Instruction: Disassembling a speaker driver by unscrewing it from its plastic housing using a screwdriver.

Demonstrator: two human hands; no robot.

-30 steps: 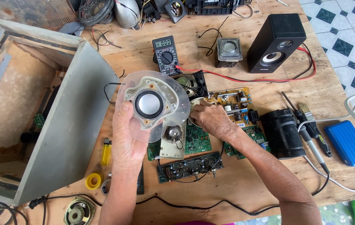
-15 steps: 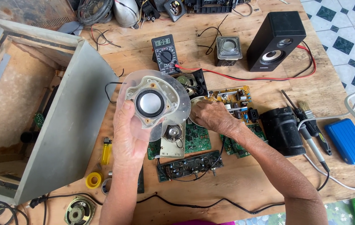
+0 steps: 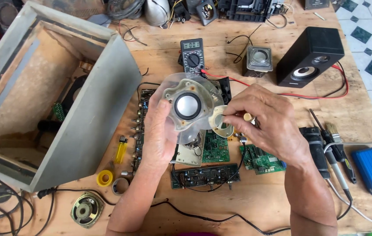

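1. The grey speaker cabinet (image 3: 63,113) lies open on the wooden table (image 3: 282,205); every place below is told from it
2. The black bookshelf speaker (image 3: 310,57) stands far to the cabinet's right, well apart from both hands
3. The left hand (image 3: 159,135), just right of the cabinet's front wall, grasps the clear plastic speaker unit (image 3: 188,107) from below, its silver cone facing up
4. The right hand (image 3: 267,124), farther right, pinches a small cream ring-shaped part (image 3: 221,124) with thumb and fingers, touching the unit's right edge
5. Green circuit boards (image 3: 214,148) lie on the table beneath both hands
6. A multimeter (image 3: 192,54) sits right of the cabinet, above the hands
7. A yellow lighter (image 3: 121,150) lies just beside the cabinet's front wall
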